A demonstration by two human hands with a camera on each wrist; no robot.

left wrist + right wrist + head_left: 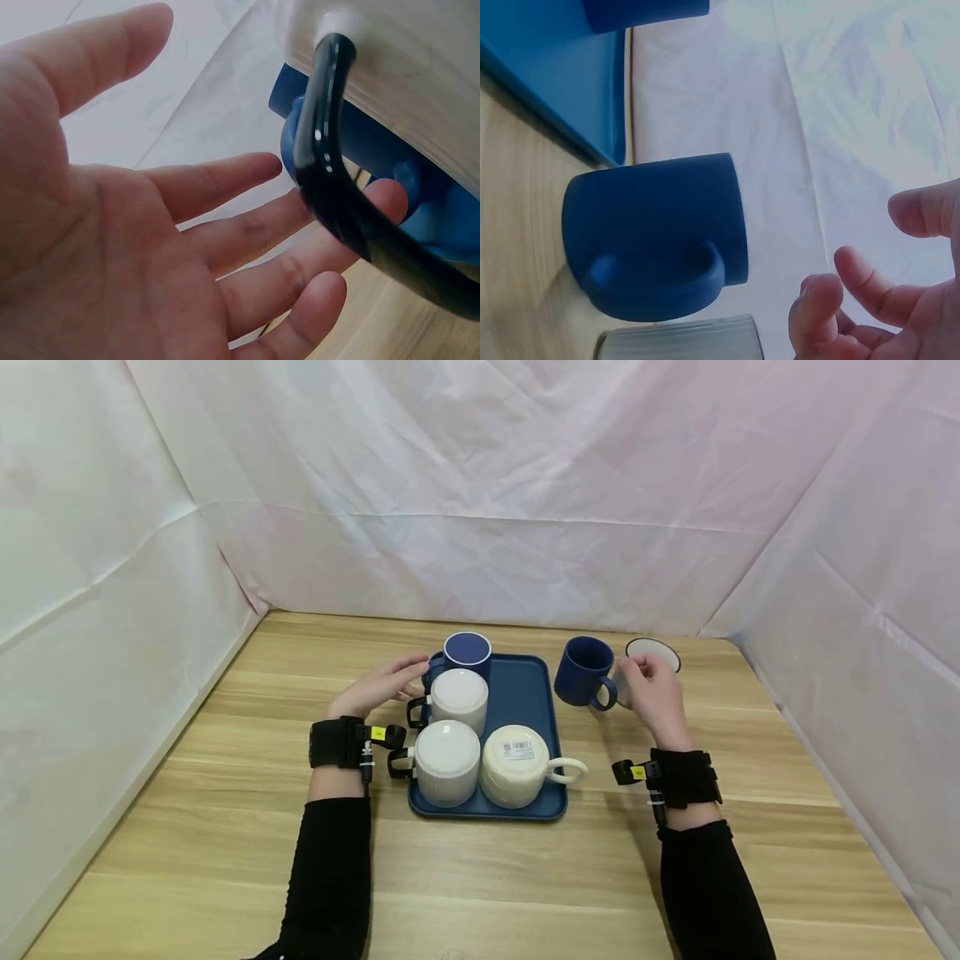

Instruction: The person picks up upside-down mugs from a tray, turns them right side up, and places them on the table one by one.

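Head view: the left hand [382, 687], fingers straight, reaches the blue mug [463, 653] upturned at the tray's [534, 693] far corner; the right hand [654, 693], loosely open, hovers just beside the upright mug [583, 671] and white cup [651, 653] off the tray.

Left wrist: the black handle [337, 195] crosses the fingers [247, 240]; brushing it could topple that mug.

Right wrist: nothing held.

Wooden table [225, 827], white sheeting [480, 493] behind.
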